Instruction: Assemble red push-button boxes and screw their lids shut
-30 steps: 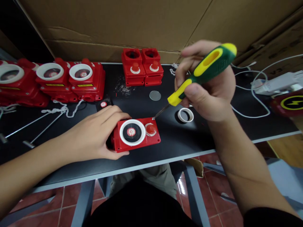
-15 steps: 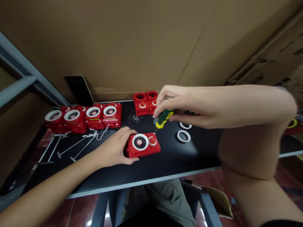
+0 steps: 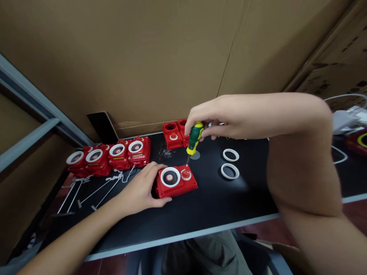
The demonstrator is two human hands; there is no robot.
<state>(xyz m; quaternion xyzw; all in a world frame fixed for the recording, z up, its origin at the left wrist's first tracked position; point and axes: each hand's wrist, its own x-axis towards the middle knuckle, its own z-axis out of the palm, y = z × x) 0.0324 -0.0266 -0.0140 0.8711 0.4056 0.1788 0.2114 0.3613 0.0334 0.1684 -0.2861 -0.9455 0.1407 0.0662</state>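
Note:
A red box-shaped unit [image 3: 179, 188] with a white ring around a dark round face and a small red dome lies on the black tabletop. My left hand [image 3: 145, 187] is wrapped round its left end, thumb along the near side. In my right hand [image 3: 210, 118] is a green and yellow screwdriver [image 3: 195, 138], held nearly upright. Its tip meets a screw at the unit's far edge, close to the dome. A clear disc [image 3: 195, 155] lies just behind the screwdriver's shaft. Two loose white rings [image 3: 229, 171] rest to the right.
Several finished-looking red units [image 3: 139, 151] with white rings stand in a row at the left, with cords and thin metal rods [image 3: 107, 191] before them. Two red units [image 3: 172, 136] without rings sit at the back. A dark phone-like slab [image 3: 102, 126] leans on the cardboard wall [image 3: 160, 57].
The screwdriver has tipped more upright, its tip still at the same screw. My right fingers have shifted around its handle. The view has moved slightly; my left hand keeps its hold.

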